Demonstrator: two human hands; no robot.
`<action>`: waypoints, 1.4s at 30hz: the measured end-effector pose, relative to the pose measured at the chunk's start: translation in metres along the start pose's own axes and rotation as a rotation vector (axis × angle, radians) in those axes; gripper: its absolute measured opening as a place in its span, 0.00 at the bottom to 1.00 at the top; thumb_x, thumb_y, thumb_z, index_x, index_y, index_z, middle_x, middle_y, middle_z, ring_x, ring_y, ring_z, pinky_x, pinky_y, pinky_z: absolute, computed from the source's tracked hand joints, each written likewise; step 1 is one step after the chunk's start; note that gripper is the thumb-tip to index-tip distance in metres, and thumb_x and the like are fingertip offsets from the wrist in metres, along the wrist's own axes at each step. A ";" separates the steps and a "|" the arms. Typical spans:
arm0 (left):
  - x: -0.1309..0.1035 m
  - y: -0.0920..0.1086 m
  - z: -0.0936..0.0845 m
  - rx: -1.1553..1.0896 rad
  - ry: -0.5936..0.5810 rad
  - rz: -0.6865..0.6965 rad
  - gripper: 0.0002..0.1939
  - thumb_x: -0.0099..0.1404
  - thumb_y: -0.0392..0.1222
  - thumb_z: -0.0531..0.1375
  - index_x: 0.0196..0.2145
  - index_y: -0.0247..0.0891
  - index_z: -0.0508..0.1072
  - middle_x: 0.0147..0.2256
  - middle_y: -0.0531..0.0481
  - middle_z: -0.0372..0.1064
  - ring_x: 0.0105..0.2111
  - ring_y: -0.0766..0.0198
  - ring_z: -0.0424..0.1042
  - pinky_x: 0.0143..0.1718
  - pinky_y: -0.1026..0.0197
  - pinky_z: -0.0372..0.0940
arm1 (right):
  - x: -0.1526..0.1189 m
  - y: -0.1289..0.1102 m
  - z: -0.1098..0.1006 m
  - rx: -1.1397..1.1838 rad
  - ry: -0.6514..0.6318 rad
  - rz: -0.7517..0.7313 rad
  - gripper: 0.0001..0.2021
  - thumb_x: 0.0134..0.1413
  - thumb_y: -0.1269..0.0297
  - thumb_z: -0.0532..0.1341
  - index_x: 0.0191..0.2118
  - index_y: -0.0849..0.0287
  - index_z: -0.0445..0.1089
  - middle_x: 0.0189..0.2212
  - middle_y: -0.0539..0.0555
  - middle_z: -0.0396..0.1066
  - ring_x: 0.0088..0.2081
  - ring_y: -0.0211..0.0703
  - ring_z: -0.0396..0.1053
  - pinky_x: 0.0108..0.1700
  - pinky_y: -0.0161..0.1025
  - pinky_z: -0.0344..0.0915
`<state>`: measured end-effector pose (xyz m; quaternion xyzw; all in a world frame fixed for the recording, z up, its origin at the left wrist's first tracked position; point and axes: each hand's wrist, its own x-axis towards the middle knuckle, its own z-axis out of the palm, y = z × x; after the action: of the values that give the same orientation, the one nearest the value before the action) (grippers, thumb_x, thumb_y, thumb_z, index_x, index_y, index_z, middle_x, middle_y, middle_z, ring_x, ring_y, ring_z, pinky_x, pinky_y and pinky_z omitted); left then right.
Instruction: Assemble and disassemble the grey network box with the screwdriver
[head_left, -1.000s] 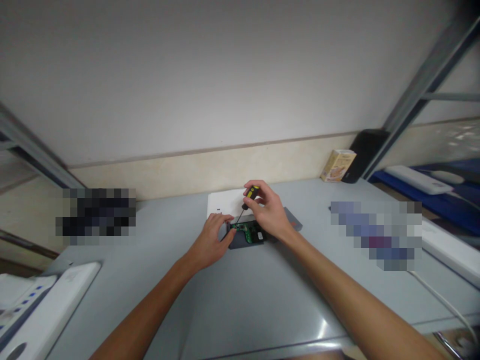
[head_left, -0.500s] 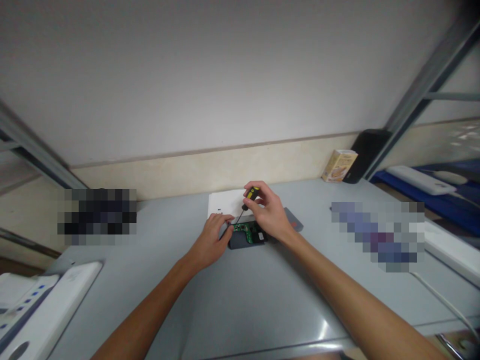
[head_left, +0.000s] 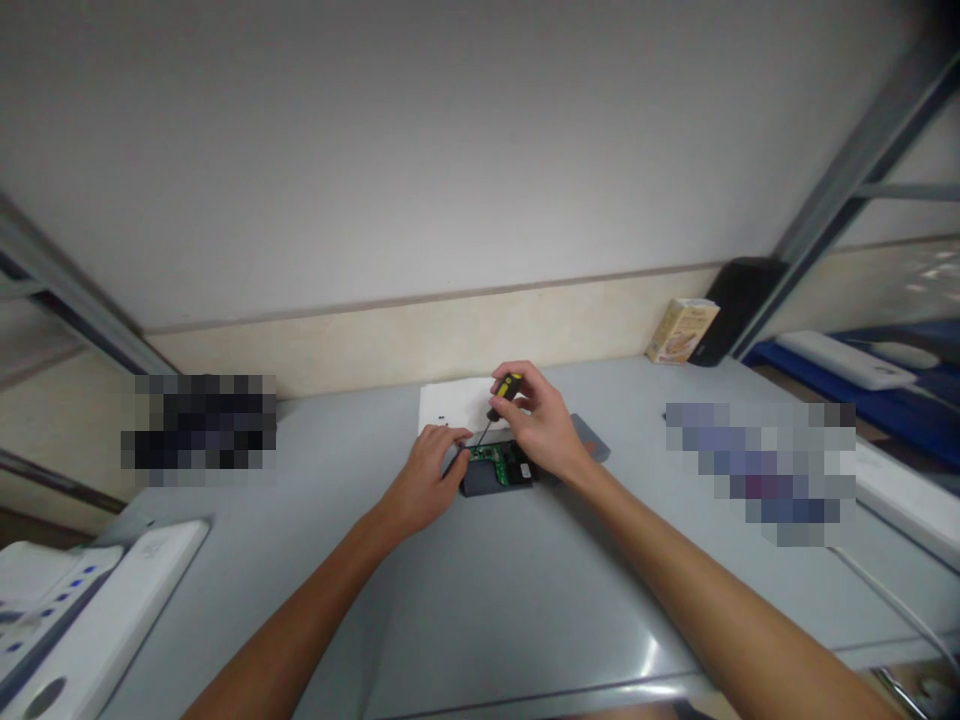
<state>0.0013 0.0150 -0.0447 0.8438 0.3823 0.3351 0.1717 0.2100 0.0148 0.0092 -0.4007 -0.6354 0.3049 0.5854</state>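
Observation:
My right hand [head_left: 541, 424] is closed around the yellow-and-black handle of a screwdriver [head_left: 504, 392]. Its thin shaft slants down to the left, with the tip at the upper edge of a green circuit board [head_left: 489, 455]. The board sits in a dark, flat device casing [head_left: 486, 480] lying on the table. Gripping the casing's left end, my left hand [head_left: 435, 468] has its thumb at the near side and its fingers at the far side. Behind the casing is a white sheet of paper [head_left: 450, 402] with a few tiny dark bits on it. A grey cover [head_left: 589, 438] lies partly behind my right wrist.
The grey table [head_left: 465, 620] meets a wall at the back. A yellow box [head_left: 681, 332] and a black upright object [head_left: 739, 310] stand at the back right. White power strips [head_left: 142, 590] lie at the left edge. A white cable [head_left: 889, 595] runs along the right.
The whole view has shifted slightly. Both hands, the screwdriver and the casing keep nearly the same positions relative to each other.

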 end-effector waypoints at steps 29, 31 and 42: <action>0.001 0.001 -0.002 0.058 -0.006 0.037 0.11 0.73 0.38 0.55 0.51 0.41 0.71 0.46 0.45 0.73 0.50 0.55 0.68 0.57 0.47 0.65 | 0.001 0.000 -0.001 -0.025 0.032 -0.004 0.11 0.58 0.67 0.62 0.47 0.53 0.67 0.39 0.50 0.69 0.38 0.39 0.69 0.40 0.38 0.69; 0.001 0.001 -0.002 0.057 -0.008 0.041 0.11 0.73 0.38 0.55 0.51 0.41 0.71 0.46 0.45 0.73 0.50 0.54 0.67 0.57 0.47 0.65 | 0.001 -0.001 -0.001 -0.034 0.036 -0.003 0.11 0.57 0.67 0.62 0.47 0.53 0.67 0.39 0.50 0.69 0.38 0.39 0.69 0.40 0.38 0.69; 0.001 0.002 -0.003 0.051 -0.012 0.043 0.11 0.74 0.39 0.54 0.51 0.41 0.71 0.46 0.44 0.72 0.51 0.54 0.67 0.57 0.46 0.64 | 0.001 -0.003 0.000 0.003 0.016 -0.009 0.10 0.58 0.66 0.62 0.46 0.53 0.66 0.37 0.49 0.68 0.37 0.38 0.69 0.40 0.38 0.69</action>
<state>0.0013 0.0146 -0.0410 0.8579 0.3716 0.3239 0.1450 0.2098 0.0138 0.0122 -0.3991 -0.6322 0.3001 0.5924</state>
